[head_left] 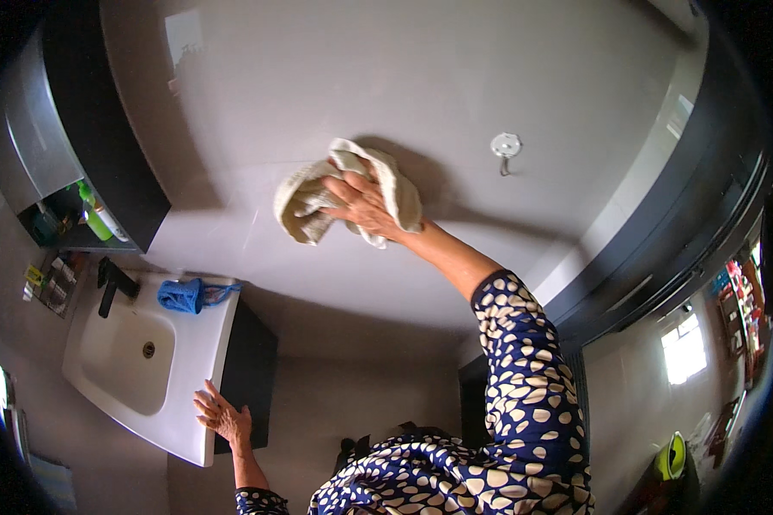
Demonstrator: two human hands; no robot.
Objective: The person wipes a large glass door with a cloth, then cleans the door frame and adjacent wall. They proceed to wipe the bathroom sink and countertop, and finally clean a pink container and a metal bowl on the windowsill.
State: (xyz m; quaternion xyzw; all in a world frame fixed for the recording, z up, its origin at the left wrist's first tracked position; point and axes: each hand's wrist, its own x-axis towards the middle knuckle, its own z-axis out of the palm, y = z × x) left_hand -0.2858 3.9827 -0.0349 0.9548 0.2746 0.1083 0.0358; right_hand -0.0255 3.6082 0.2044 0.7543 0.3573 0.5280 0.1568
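My right hand (362,204) presses a crumpled cream cloth (401,190) flat against the grey wall (318,69). The cloth bunches around my fingers and folds out to both sides of them. Lower down on the left, my left hand (223,415) rests on the near right edge of the white washbasin (199,403), its fingers spread and nothing in them. The basin has a black tap (116,286) and a round drain. A blue mesh or cloth bundle (182,296) lies on the basin's back right corner, apart from both hands.
A white hook (506,148) sticks out from the wall, right of the cloth. Above the basin hangs a dark mirror cabinet (103,129) with a green bottle (97,221) on its open shelf. A dark door frame (661,249) stands at right.
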